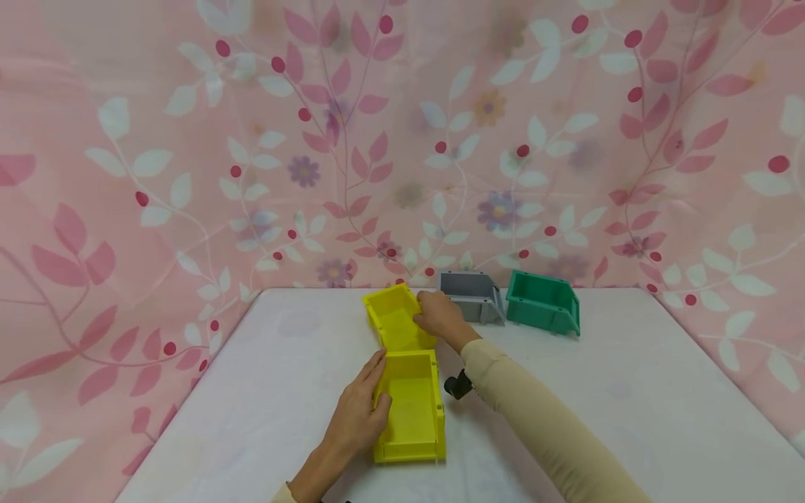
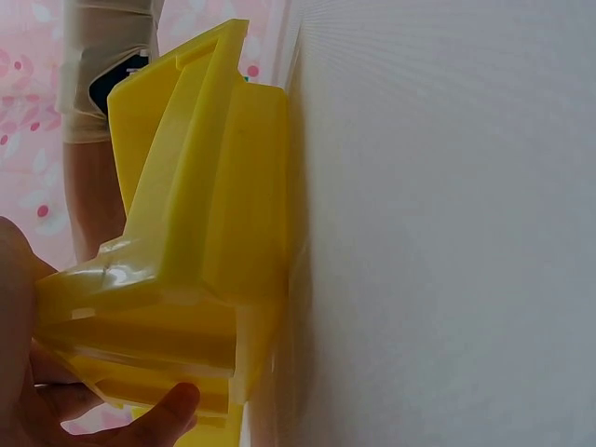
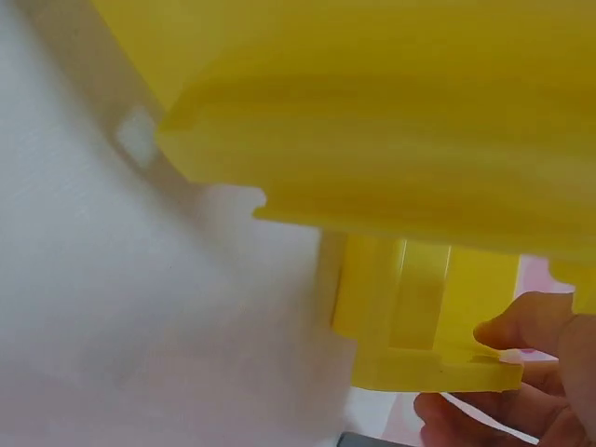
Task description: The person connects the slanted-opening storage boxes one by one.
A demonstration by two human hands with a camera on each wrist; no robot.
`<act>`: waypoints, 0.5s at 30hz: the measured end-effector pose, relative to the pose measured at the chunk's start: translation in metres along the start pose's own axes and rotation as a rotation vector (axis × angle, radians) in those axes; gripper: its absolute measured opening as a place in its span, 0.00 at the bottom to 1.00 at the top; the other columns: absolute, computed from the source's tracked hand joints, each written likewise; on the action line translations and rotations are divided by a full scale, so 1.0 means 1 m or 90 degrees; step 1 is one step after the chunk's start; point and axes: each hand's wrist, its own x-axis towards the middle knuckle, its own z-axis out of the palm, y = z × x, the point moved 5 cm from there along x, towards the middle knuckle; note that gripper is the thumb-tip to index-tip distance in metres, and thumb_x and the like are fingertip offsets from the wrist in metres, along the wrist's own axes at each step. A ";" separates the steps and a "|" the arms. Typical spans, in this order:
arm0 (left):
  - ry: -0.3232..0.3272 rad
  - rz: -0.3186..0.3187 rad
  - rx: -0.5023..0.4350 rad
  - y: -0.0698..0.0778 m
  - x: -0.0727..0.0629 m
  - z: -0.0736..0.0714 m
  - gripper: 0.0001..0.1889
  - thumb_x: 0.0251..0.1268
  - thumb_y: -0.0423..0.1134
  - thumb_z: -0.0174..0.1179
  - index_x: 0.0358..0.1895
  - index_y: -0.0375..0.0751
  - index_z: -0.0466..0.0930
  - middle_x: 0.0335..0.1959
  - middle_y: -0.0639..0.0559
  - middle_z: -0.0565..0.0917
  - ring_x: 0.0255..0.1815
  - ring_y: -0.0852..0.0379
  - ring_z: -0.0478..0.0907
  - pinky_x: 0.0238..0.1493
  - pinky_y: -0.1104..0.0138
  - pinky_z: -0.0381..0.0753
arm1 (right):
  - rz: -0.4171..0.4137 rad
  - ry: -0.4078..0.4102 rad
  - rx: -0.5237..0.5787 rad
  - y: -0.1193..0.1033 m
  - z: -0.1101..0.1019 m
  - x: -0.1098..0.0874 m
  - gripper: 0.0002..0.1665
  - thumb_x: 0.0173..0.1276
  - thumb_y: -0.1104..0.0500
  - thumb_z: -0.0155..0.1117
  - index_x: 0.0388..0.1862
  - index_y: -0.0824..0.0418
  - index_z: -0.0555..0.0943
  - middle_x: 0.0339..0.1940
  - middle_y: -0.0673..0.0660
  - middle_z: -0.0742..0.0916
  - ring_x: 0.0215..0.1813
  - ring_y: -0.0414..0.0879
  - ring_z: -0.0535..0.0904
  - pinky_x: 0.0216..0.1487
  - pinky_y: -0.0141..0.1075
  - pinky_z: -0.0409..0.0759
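Two yellow storage bins lie one behind the other on the white table. Around the left wall of the near yellow bin [image 1: 409, 409], my left hand [image 1: 360, 412] has its thumb on the inside and its fingers along the outside. The far yellow bin [image 1: 396, 321] sits at a slant, meeting the near bin's back edge. My right hand [image 1: 440, 314] grips its right wall. In the right wrist view, the thumb [image 3: 507, 326] lies inside that wall, with the other fingers outside. The near bin's side [image 3: 400, 140] fills the top of that view.
A grey bin [image 1: 481, 311] stands behind my right hand, and a green bin [image 1: 544, 307] is to its right. A black wrist camera [image 1: 459, 384] hangs under my right sleeve, beside the near bin. Flowered pink cloth [image 1: 402, 140] rises behind the table.
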 end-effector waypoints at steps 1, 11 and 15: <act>-0.002 -0.002 0.000 0.000 0.000 0.000 0.33 0.69 0.28 0.56 0.78 0.30 0.64 0.81 0.46 0.62 0.78 0.51 0.61 0.72 0.51 0.66 | 0.006 0.001 0.001 0.001 0.000 0.000 0.21 0.74 0.59 0.68 0.61 0.67 0.80 0.41 0.57 0.86 0.37 0.49 0.82 0.46 0.41 0.87; -0.005 -0.006 0.007 0.000 0.000 0.001 0.33 0.69 0.29 0.56 0.78 0.31 0.65 0.82 0.49 0.62 0.78 0.52 0.61 0.73 0.52 0.66 | 0.000 0.028 0.068 0.003 0.001 0.001 0.06 0.73 0.63 0.67 0.43 0.66 0.83 0.30 0.56 0.84 0.29 0.48 0.80 0.38 0.37 0.86; 0.000 -0.002 0.006 0.000 0.000 0.000 0.33 0.69 0.28 0.56 0.78 0.31 0.65 0.81 0.47 0.62 0.78 0.52 0.61 0.73 0.52 0.65 | 0.001 0.043 0.076 0.002 0.000 0.002 0.07 0.74 0.62 0.67 0.44 0.67 0.81 0.30 0.55 0.82 0.29 0.47 0.79 0.38 0.37 0.85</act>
